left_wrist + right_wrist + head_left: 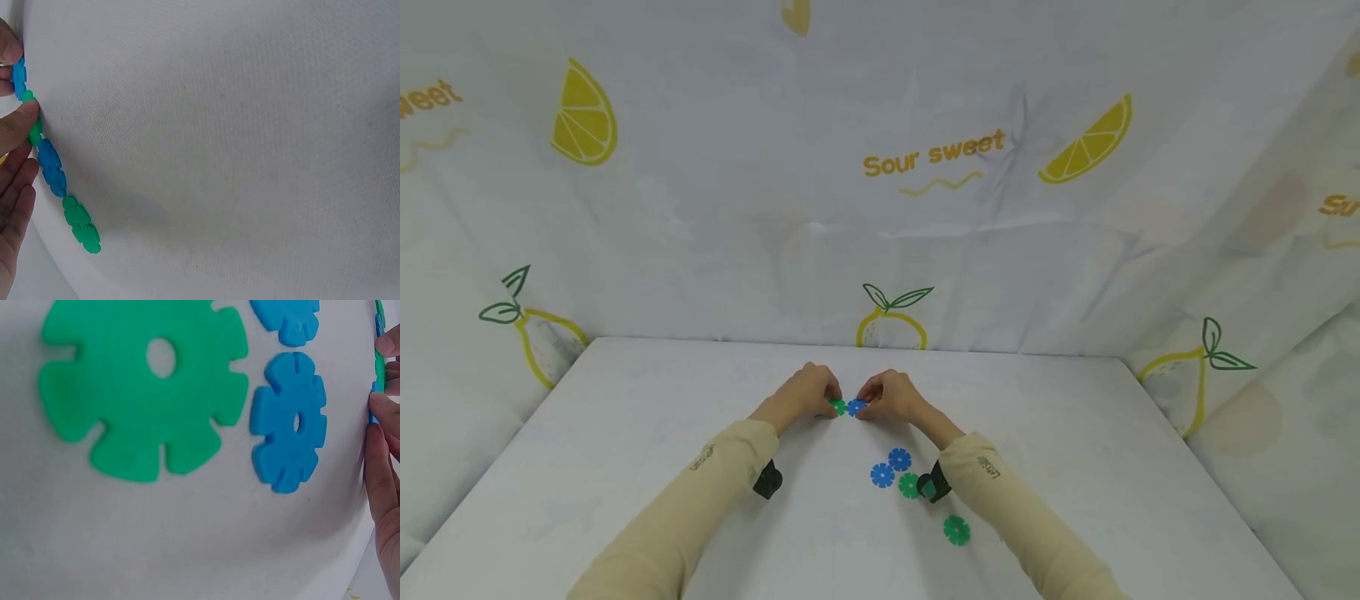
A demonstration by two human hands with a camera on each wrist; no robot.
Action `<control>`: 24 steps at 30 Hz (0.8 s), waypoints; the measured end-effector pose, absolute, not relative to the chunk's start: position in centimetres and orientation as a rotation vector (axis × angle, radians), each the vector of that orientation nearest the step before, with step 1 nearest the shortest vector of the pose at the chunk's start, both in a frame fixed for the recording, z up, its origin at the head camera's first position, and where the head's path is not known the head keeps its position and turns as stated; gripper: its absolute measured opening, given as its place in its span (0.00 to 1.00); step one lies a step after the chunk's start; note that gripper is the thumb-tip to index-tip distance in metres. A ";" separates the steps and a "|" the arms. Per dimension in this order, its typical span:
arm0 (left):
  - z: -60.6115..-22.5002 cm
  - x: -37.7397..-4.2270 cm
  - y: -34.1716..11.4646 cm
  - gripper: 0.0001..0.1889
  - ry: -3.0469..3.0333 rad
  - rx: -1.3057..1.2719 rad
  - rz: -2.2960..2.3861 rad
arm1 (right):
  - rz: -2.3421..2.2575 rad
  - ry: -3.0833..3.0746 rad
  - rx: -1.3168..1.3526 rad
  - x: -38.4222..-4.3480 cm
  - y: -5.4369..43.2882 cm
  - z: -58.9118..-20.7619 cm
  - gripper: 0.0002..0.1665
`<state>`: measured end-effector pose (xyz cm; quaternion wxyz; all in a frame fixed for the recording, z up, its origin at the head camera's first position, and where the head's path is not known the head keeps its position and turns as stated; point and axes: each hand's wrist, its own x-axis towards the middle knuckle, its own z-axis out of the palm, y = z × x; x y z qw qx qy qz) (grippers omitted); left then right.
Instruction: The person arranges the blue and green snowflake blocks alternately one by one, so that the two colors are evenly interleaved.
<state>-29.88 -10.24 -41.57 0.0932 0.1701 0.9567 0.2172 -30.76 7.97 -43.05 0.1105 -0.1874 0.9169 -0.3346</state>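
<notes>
White cloth [737, 250] with printed lemons hangs at twelve o'clock, behind a white table [625, 467]. A black device [936, 483] at the right wrist covers the edge of one loose green disc [907, 485] in the head view. From this disc, a second loose green disc [957, 531] lies at four o'clock, and two loose blue discs [882, 476] at ten and eleven. I count four blue and four green discs: two of each loose, two of each in a row at ten to eleven o'clock from them. Each is flat and round, with slots around its rim. The left hand [809, 393] pinches a green disc of the row [838, 407]; at its three o'clock, the right hand [892, 397] pinches the blue end disc [854, 407]. Whether these two are joined, I cannot tell.
</notes>
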 end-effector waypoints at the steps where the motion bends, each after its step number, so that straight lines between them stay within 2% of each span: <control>1: -41.6 -29.9 -10.2 0.11 2.836 0.495 0.649 | -0.982 2.692 -0.546 -30.7 7.9 -43.1 0.11; 15: -42.3 -30.0 -10.6 0.14 2.842 0.481 0.753 | -1.049 2.702 -0.588 -30.4 8.9 -42.9 0.13; 24: -42.5 -29.7 -10.4 0.13 2.821 0.469 0.839 | -1.260 2.588 -0.575 -28.6 10.4 -42.3 0.14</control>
